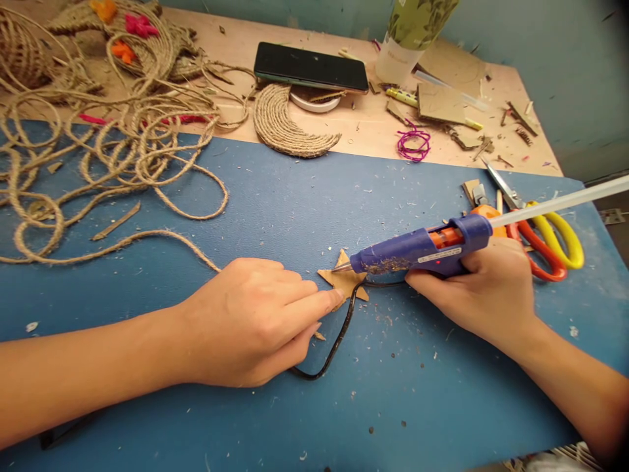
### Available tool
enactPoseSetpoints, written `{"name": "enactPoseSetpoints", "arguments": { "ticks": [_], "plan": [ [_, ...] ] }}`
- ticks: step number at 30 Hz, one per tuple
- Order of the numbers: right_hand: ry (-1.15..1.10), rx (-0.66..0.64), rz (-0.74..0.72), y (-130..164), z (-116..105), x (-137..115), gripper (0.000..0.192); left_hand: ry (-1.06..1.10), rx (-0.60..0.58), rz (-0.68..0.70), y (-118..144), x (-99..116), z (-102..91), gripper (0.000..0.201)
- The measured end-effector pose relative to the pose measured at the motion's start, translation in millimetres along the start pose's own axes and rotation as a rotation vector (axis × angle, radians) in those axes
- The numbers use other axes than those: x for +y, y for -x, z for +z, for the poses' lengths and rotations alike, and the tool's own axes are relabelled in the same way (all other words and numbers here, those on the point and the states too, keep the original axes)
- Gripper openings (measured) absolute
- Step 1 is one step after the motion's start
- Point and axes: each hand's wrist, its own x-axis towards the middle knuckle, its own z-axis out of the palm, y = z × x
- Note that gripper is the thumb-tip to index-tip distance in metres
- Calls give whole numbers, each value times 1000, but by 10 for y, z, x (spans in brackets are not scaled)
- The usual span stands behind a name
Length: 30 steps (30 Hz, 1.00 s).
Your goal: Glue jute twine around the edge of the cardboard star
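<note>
Gripping glue gun [422, 249], right hand [486, 288] closed | left hand [250, 321] fingertips pinning cardboard star [344, 280], nozzle touching

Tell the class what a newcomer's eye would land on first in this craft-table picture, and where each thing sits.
The blue and orange glue gun stands out first, held in the right hand mid-right on the blue mat, its nozzle on a small cardboard star. The left hand pins that star with a fingertip. Loose jute rope sprawls across the upper left, and red-and-yellow scissors lie behind the gun.
</note>
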Motion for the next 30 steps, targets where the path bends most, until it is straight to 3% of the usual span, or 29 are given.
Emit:
{"name": "enactPoseSetpoints", "arguments": {
  "ticks": [30],
  "plan": [
    [32,-20,35,-19,14,-98,41,-14,41,11,28,-8,49,22]
  ]
}}
